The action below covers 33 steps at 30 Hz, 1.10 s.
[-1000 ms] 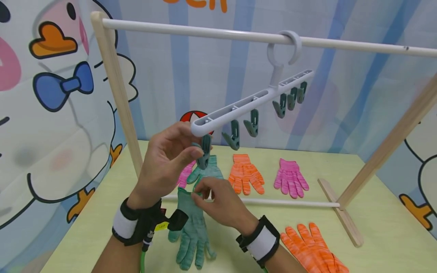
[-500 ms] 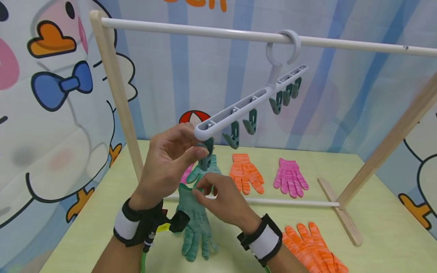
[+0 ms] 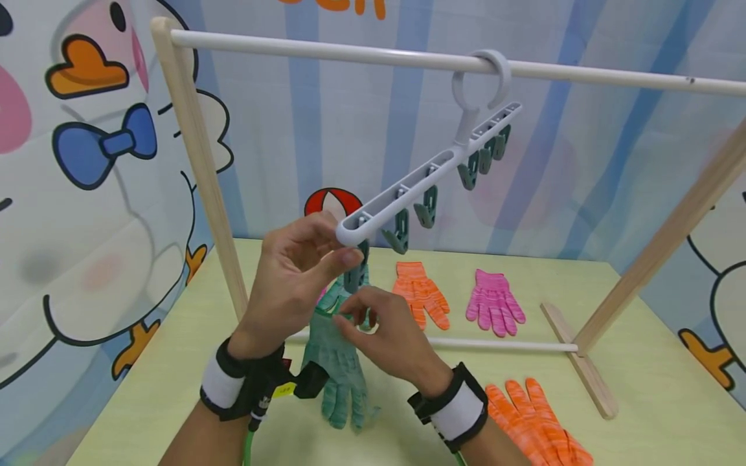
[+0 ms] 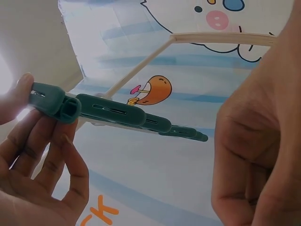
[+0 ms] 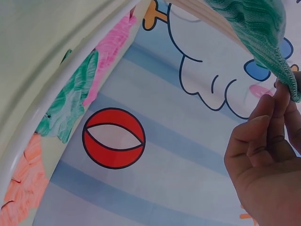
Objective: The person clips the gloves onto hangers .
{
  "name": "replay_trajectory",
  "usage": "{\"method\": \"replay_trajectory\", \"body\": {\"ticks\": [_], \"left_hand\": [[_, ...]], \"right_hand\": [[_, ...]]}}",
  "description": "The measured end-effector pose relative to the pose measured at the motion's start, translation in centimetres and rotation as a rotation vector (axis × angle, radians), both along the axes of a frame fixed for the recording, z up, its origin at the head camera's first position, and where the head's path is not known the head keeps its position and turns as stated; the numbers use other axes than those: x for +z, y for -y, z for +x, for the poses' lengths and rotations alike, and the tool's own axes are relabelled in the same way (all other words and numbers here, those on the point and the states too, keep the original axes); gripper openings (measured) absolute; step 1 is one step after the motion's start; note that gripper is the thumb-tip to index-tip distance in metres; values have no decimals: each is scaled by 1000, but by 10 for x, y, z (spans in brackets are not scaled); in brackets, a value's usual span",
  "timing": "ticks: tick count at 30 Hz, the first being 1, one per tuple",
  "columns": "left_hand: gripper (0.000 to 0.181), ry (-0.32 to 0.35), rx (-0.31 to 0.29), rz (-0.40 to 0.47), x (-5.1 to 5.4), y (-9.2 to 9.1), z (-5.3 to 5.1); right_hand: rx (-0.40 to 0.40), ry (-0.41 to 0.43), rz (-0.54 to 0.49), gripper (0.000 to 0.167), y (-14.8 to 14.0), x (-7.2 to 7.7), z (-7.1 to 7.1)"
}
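My left hand [image 3: 285, 278] pinches the green clip [image 3: 357, 275] at the near end of a white clip hanger [image 3: 353, 232]. In the left wrist view, thumb and fingers press that clip [image 4: 46, 96] from both sides. Just below it, my right hand [image 3: 396, 336] pinches the cuff of a green knitted glove [image 3: 335, 353], which dangles fingers down. The right wrist view shows the gathered cuff [image 5: 287, 77] between thumb and fingertips. A small gap separates the cuff from the clip. Several other clips [image 3: 427, 207] hang along the bar, gripping nothing.
The hanger hooks over a white rod [image 3: 326, 52] on a wooden frame [image 3: 201, 149]. On the table [image 3: 466, 414] behind lie an orange glove [image 3: 419, 291], a pink glove [image 3: 495, 303] and a partly hidden green one. Another orange glove [image 3: 539, 421] lies front right.
My right hand has raised the green glove slightly up and right, closer to the clip. The hanger's near end has shifted a little right and down with my left hand.
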<state>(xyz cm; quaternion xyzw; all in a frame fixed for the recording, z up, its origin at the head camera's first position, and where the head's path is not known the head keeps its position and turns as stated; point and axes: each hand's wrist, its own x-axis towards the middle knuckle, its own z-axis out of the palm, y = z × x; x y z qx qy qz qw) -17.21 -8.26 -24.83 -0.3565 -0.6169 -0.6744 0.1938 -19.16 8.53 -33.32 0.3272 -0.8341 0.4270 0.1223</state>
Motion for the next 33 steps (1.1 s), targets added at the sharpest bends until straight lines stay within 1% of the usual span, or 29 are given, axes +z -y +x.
{"method": "replay_trajectory", "body": {"ticks": [4, 11, 17, 21, 23, 27, 30, 33], "left_hand": [[23, 5, 4, 2, 0, -2, 0], [28, 11, 5, 12, -1, -4, -1], [35, 19, 16, 7, -1, -7, -2], [18, 25, 24, 5, -2, -7, -2], [12, 26, 34, -1, -1, -7, -2], [14, 20, 48, -12, -1, -7, -2], [14, 6, 42, -9, -2, -7, -2], [16, -5, 34, -3, -2, -7, -3]], "right_hand": [[-18, -24, -2, 5, -3, 2, -1], [-28, -18, -42, 6, -8, 7, -2], [-51, -34, -51, 13, -9, 11, 0], [-50, -60, -69, 10, -11, 14, 1], [-50, -78, -80, 9, -13, 15, 2], [-52, -126, -111, 8, -16, 18, 3], [-54, -151, -127, 7, -19, 20, 4], [-55, -158, -136, 7, -20, 22, 5]]}}
